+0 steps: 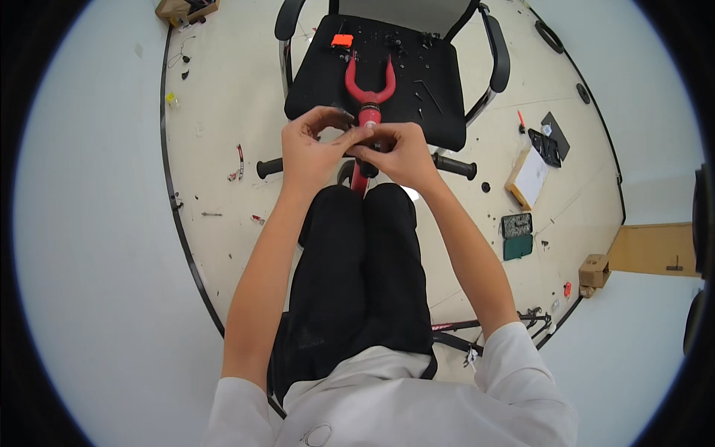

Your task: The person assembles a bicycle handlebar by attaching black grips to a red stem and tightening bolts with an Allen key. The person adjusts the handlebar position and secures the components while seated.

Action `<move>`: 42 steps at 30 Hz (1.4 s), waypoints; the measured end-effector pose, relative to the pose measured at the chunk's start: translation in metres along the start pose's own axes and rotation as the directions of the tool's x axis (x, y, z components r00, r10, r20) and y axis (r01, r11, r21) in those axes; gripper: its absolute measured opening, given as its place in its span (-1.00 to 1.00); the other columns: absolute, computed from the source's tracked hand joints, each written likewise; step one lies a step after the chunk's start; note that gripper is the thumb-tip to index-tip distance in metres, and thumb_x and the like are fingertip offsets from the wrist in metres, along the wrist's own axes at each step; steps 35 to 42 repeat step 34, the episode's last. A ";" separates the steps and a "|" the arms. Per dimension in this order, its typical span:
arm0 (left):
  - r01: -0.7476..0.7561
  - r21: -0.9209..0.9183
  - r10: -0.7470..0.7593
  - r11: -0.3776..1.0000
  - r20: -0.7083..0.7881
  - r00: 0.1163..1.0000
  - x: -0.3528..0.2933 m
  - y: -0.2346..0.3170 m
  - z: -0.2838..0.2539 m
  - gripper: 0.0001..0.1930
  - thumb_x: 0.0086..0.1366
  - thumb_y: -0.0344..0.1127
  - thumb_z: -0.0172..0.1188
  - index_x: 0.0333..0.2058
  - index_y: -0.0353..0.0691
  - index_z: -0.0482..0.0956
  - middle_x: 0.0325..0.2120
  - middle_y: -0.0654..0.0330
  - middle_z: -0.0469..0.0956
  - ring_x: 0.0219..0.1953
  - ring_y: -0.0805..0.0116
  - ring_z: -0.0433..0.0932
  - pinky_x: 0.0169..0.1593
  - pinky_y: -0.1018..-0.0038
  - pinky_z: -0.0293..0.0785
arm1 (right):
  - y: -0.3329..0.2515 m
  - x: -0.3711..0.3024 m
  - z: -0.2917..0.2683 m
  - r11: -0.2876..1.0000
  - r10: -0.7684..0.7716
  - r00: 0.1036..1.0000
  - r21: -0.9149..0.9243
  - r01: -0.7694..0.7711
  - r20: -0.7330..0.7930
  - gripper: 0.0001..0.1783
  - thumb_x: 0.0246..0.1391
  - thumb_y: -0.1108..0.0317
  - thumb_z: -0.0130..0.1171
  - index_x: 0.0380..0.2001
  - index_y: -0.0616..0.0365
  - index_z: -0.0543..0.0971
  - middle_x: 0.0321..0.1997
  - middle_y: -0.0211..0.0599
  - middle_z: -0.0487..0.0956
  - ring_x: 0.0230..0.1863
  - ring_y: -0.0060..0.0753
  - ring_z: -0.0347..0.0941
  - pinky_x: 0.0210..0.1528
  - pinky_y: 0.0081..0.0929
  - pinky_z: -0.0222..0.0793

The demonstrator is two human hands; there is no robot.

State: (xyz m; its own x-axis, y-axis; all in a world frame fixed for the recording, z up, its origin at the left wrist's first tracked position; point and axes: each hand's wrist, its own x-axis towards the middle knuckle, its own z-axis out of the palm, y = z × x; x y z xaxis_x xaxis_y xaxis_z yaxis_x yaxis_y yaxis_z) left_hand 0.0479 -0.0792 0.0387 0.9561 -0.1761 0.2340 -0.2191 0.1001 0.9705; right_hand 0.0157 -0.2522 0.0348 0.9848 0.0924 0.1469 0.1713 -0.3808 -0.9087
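A red bicycle fork (370, 97) lies across the front of a black chair seat (313, 97), its two legs pointing away from me. Both hands meet at the near end of its tube. My left hand (313, 149) is closed, thumb and fingers pinched against the tube from the left. My right hand (402, 155) is closed too, its fingertips pressed together on the right side. What the fingertips hold is hidden between them. Below my hands a handlebar runs crosswise, with a black left grip (269, 167) and a black right grip (456, 167).
Loose small parts, an orange block (342, 40) and a hex key (430, 97) lie on the seat. Armrests (497, 56) flank it. On the right floor are a white-topped box (527, 179) and an open green case (518, 237). A bicycle frame (458, 341) lies beside my right elbow.
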 end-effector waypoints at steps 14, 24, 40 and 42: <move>0.068 -0.096 -0.067 0.993 0.018 0.998 0.002 -0.001 -0.004 -0.78 0.04 -0.42 0.56 -0.42 -0.38 0.68 -0.50 0.16 0.68 -0.43 0.53 0.63 -0.26 0.58 0.58 | -0.014 0.004 -0.008 0.996 0.022 0.996 -0.093 -0.014 0.081 -0.73 -0.08 0.32 0.45 -0.33 0.28 0.70 -0.67 -0.32 0.48 -0.66 -0.62 0.20 -0.58 -0.53 0.15; -0.025 -0.227 0.034 0.974 0.039 0.999 0.007 -0.005 0.000 -0.79 0.23 -0.41 0.41 -0.23 -0.42 0.66 -0.32 0.19 0.68 -0.24 0.55 0.62 -0.08 0.54 0.56 | -0.010 0.010 -0.005 0.995 -0.029 0.999 -0.097 0.033 0.034 -0.80 -0.04 0.42 0.38 -0.32 0.30 0.72 -0.62 -0.33 0.60 -0.67 -0.67 0.22 -0.59 -0.57 0.17; 0.115 0.061 -0.122 0.991 0.116 0.986 0.007 0.008 -0.011 -0.75 0.27 -0.47 0.35 -0.12 -0.50 0.67 -0.29 0.07 0.72 -0.19 0.41 0.69 -0.05 0.59 0.60 | -0.016 0.013 -0.013 0.990 0.015 0.987 -0.143 0.009 0.161 -0.79 0.05 0.37 0.29 -0.25 0.21 0.74 -0.54 -0.29 0.65 -0.60 -0.49 0.38 -0.46 -0.50 0.36; 0.115 0.061 -0.122 0.991 0.116 0.986 0.007 0.008 -0.011 -0.75 0.27 -0.47 0.35 -0.12 -0.50 0.67 -0.29 0.07 0.72 -0.19 0.41 0.69 -0.05 0.59 0.60 | -0.016 0.013 -0.013 0.990 0.015 0.987 -0.143 0.009 0.161 -0.79 0.05 0.37 0.29 -0.25 0.21 0.74 -0.54 -0.29 0.65 -0.60 -0.49 0.38 -0.46 -0.50 0.36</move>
